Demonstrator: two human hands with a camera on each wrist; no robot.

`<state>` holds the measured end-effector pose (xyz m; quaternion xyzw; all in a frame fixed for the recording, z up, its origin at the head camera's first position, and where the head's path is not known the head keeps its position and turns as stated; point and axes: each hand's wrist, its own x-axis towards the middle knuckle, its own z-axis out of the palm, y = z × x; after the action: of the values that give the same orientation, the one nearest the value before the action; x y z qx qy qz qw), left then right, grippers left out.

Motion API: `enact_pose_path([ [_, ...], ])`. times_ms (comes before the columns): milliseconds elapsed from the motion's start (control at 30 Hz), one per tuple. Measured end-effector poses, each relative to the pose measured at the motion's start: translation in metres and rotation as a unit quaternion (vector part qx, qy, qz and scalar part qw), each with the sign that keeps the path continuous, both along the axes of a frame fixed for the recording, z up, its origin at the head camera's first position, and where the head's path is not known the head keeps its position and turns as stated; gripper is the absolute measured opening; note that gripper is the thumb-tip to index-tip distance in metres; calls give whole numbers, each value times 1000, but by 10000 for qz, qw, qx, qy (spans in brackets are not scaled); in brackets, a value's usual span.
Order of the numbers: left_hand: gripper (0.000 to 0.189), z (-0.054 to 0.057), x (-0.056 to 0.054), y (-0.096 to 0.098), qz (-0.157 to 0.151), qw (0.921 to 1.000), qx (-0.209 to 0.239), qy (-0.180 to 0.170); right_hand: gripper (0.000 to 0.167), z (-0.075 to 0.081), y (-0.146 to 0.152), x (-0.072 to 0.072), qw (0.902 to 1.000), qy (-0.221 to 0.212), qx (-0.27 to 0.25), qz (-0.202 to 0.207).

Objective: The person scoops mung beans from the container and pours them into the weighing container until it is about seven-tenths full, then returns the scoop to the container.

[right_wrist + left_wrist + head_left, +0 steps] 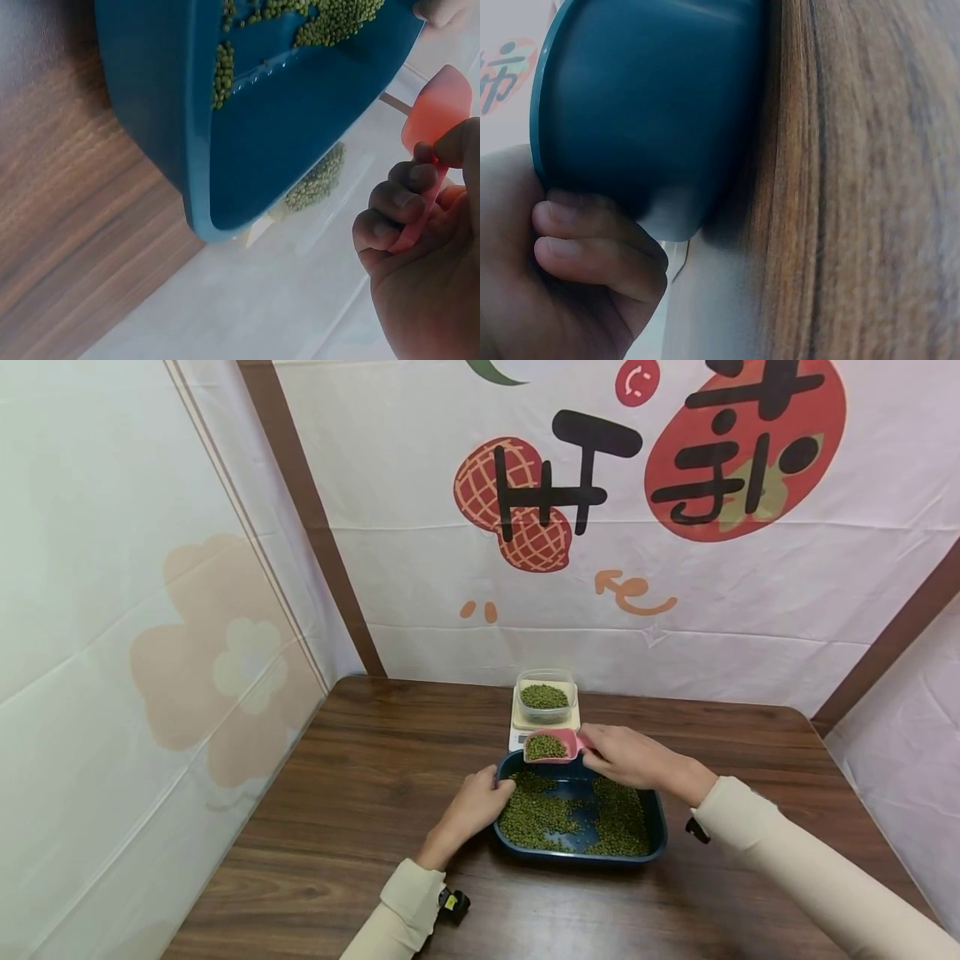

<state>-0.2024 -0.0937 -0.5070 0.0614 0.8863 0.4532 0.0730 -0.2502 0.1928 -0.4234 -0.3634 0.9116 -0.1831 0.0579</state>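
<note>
A pink scoop full of green beans is held by its handle in my right hand, above the back edge of a dark blue basin. In the right wrist view the fingers curl round the handle of the scoop. My left hand grips the basin's left rim, its fingers curled under the edge in the left wrist view. Green beans lie spread over the basin floor, with bare patches between them. Behind the basin, a clear plastic container with green beans stands on a white kitchen scale.
The brown wooden table carries the basin and scale. A printed cloth hangs right behind the table's back edge, and another cloth wall runs along the left. The scale's display is partly covered by the scoop.
</note>
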Motion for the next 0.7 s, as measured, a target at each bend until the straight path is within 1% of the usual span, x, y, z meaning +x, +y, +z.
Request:
enact_pose_path([
  [333, 19, 1, -1, 0, 18, 10000, -4, 22, 14, 4, 5, -12, 9997, 180, -113, -100],
  [433, 18, 1, -1, 0, 22, 10000, -32, 50, 15, 4, 6, -17, 9996, 203, -96, -195],
  [700, 18, 2, 0, 0, 3, 10000, 4, 16, 9, 5, 11, -26, 9994, 171, -158, -275],
])
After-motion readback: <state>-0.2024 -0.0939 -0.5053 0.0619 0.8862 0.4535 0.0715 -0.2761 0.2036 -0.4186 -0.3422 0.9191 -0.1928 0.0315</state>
